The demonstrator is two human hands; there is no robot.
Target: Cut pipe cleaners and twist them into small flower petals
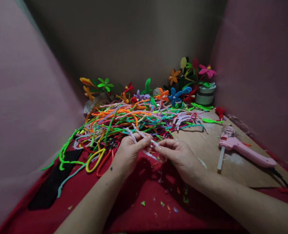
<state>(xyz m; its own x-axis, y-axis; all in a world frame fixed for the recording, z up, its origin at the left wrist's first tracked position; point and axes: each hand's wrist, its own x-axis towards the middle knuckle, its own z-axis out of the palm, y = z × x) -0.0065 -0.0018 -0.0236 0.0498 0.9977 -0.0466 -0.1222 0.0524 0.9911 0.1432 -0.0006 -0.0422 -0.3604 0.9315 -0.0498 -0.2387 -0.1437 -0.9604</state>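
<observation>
- Far left of the grip, a flat black strip [45, 190] lay on the red cloth [40, 219], with bright green stems [61, 159] crossing its upper part.
- Nearer, still to the left, a yellow loop [88, 165] rested just beside the forearm.
- Directly behind the grip spread the pile of coloured fuzzy stems [124, 115]; they were loose and tangled, so it was wise to work in front of them and not among them.
- The left hand [131, 151] was closed in a pinch, thumb against fingers, on the pale lilac stem [140, 133], whose ends stood out above it.
- The lilac stem was between both hands, over the cloth. The fingers covered its middle, so I could not tell if it was one folded stem or two.
- The right hand [180, 157] pinched it too, thumb tip near the left thumb. A close, light hold like this suited bending well: one hand should stay steady, the other turn slowly, without crushing the fuzz.
- Right of the grip, a pink glue gun [249, 154] lay on the board [191, 136], well apart from the fingers.
</observation>
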